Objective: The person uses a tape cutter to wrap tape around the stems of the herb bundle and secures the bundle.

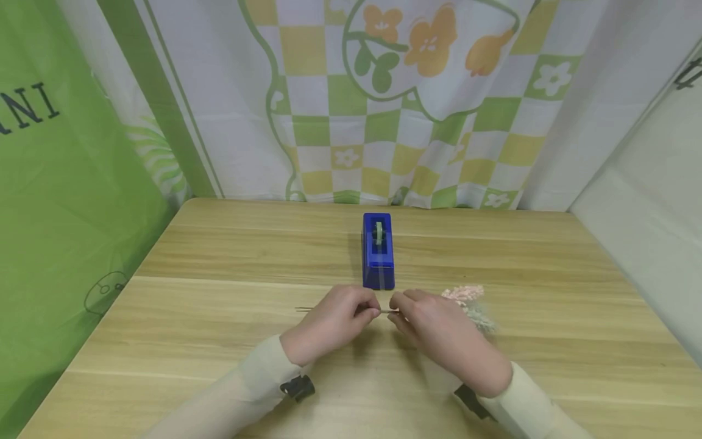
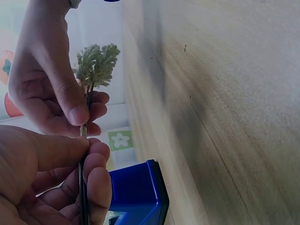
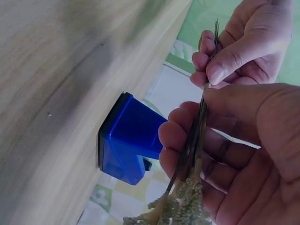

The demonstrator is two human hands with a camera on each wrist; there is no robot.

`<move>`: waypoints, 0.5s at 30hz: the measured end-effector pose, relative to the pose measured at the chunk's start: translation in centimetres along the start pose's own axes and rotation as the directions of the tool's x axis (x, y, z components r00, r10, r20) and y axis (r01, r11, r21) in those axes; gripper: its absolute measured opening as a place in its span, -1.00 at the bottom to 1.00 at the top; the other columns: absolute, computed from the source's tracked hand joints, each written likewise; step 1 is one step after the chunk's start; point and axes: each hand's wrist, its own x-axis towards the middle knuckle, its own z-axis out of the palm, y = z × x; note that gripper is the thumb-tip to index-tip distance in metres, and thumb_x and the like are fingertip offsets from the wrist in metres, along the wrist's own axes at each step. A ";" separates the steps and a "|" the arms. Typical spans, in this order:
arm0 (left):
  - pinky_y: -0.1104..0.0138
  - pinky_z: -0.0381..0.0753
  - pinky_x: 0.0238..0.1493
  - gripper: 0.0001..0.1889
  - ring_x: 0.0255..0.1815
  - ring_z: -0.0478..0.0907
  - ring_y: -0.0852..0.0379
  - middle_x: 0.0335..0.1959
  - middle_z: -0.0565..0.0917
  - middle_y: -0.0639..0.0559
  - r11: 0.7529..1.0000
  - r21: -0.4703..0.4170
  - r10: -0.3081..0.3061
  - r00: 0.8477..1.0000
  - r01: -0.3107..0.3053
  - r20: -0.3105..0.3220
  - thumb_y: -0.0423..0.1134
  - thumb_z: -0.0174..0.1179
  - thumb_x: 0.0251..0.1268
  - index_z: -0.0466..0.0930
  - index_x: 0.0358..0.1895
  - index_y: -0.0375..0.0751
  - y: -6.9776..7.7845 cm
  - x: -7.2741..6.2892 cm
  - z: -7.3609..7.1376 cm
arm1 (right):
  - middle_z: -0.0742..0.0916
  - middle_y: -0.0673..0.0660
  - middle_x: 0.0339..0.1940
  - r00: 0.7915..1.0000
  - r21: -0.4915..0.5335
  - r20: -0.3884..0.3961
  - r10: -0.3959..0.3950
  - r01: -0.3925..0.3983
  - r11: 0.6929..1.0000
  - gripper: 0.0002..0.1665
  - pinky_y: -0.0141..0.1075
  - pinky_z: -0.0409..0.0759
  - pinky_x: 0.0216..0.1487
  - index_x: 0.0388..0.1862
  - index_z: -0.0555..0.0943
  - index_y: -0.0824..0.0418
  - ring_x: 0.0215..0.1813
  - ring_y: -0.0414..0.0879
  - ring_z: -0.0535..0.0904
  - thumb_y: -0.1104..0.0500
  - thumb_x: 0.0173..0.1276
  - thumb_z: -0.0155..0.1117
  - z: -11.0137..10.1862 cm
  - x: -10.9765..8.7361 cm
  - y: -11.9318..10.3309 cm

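Note:
A small bunch of flowers on thin dark stems is held level over the table between both hands. Its heads are pink (image 1: 464, 295) and pale green (image 1: 480, 319), past the right hand. My left hand (image 1: 336, 318) pinches the stems (image 1: 301, 309) between thumb and fingers, their ends poking out to its left. Nearer the flower heads, the right hand (image 1: 439, 329) grips the same stems, thumb against curled fingers. The fingertips of both hands almost meet, and a short pale length of stem (image 2: 83, 130) shows between them. Just beyond the hands stands a blue tape dispenser (image 1: 378, 262).
A roll of tape (image 1: 378, 233) sits in the dispenser. The wooden table (image 1: 247, 244) reaches back to a checked, flowered curtain (image 1: 345, 122). Green cloth (image 1: 66, 213) hangs at the left side, a pale cloth (image 1: 652, 183) at the right.

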 end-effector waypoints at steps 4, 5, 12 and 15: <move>0.44 0.55 -0.32 -0.90 -0.40 0.49 0.24 -0.36 0.74 0.03 1.000 -0.004 -0.003 1.000 0.003 -0.006 -0.38 0.27 0.46 0.76 -0.22 -0.29 0.0 0.0 0.0 | 0.60 -0.12 -0.51 1.000 -0.003 0.001 -0.013 0.013 1.000 -0.94 -0.52 0.42 -0.49 -0.29 0.72 0.10 -0.51 -0.36 0.32 0.19 0.41 0.45 0.0 0.0 0.1; 0.44 0.56 -0.31 -0.90 -0.40 0.50 0.24 -0.35 0.74 0.03 1.000 -0.007 -0.004 1.000 0.004 -0.008 -0.38 0.27 0.46 0.76 -0.22 -0.29 0.0 0.0 0.0 | 0.61 -0.12 -0.50 1.000 -0.002 -0.003 -0.016 0.016 1.000 -0.94 -0.52 0.42 -0.49 -0.29 0.73 0.10 -0.51 -0.36 0.33 0.20 0.41 0.45 0.0 0.0 0.2; 0.45 0.58 -0.28 -0.88 -0.38 0.53 0.27 -0.33 0.77 0.00 1.000 -0.001 0.000 1.000 0.000 -0.018 -0.37 0.24 0.48 0.77 -0.19 -0.30 -0.1 0.1 0.0 | 0.63 -0.10 -0.47 0.998 -0.008 -0.059 -0.017 0.017 1.000 -0.89 -0.50 0.45 -0.50 -0.30 0.71 0.05 -0.49 -0.34 0.37 0.21 0.34 0.52 0.2 0.1 0.3; 0.45 0.54 -0.33 -0.83 -0.43 0.49 0.27 -0.39 0.72 0.03 1.000 0.007 -0.004 1.000 0.004 -0.008 -0.34 0.21 0.52 0.78 -0.19 -0.31 -0.1 0.1 -0.1 | 0.59 -0.11 -0.51 0.998 -0.024 -0.067 -0.012 0.010 1.000 -0.87 -0.52 0.37 -0.54 -0.32 0.69 0.06 -0.53 -0.33 0.31 0.21 0.34 0.52 0.2 0.2 0.3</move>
